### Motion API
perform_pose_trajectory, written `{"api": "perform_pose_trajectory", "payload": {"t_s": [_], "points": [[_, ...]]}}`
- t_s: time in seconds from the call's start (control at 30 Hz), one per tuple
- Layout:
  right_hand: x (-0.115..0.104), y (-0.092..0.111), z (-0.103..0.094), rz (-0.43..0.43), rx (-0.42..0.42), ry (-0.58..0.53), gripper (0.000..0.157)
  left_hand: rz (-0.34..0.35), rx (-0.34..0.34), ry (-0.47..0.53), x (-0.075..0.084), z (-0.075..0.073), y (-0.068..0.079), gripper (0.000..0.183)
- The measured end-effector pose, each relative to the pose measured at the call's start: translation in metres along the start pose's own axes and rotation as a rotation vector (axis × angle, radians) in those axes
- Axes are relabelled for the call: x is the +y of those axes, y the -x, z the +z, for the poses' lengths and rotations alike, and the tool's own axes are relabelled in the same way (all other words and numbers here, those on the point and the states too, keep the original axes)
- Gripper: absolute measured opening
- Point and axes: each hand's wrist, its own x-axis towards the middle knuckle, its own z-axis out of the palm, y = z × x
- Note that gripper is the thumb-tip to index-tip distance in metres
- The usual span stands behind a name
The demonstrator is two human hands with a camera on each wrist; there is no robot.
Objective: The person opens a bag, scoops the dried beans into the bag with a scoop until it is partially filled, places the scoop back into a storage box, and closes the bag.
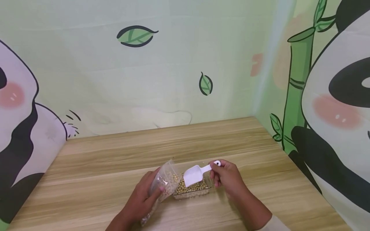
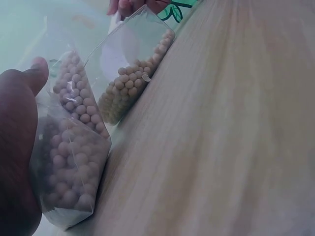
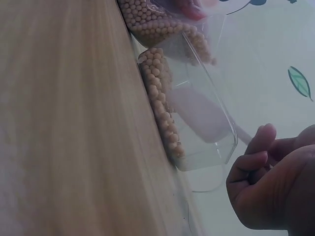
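My left hand [image 1: 144, 195] grips a clear plastic bag [image 1: 166, 179] partly filled with small, round, pale beans. The bag leans toward a clear rectangular box [image 1: 190, 194], its upper end at the box's left side. More of these beans [image 2: 130, 81] cover the bottom of the box. With thumb and fingers my right hand [image 1: 228, 176] pinches the handle of a white scoop [image 1: 193, 175] near its holed end. In the head view the scoop's blade overlaps the box, just above the beans; in the right wrist view the scoop [image 3: 204, 115] shows through the clear wall.
The box stands on a wood-grain table [image 1: 115, 157]. Behind the table rises a pale green wall cover [image 1: 173, 80] with printed leaves. Printed pandas and bamboo [image 1: 299, 86] flank the table at the sides.
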Motion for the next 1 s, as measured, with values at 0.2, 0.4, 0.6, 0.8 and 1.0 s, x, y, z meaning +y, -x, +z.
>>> {"api": "perform_pose_trajectory", "payload": {"t_s": [0.2,0.4,0.6,0.8,1.0], "points": [[0.004,0.0,-0.002,0.018,-0.013,0.114,0.021,0.023,0.063,0.048,-0.002,0.002,0.0,0.057],[0.008,0.0,-0.001,0.031,0.0,0.198,0.022,-0.001,0.115,0.095,0.0,0.003,-0.001,0.051],[0.008,-0.002,-0.002,0.054,0.018,0.216,0.03,-0.074,0.169,0.153,0.008,0.004,0.0,0.045],[0.0,0.001,-0.008,-0.035,0.18,0.395,0.071,-0.136,0.211,0.175,0.016,0.01,0.004,0.051],[-0.004,0.009,-0.001,-0.185,0.161,0.259,0.052,-0.147,0.24,0.185,0.022,0.012,0.008,0.055]]}}
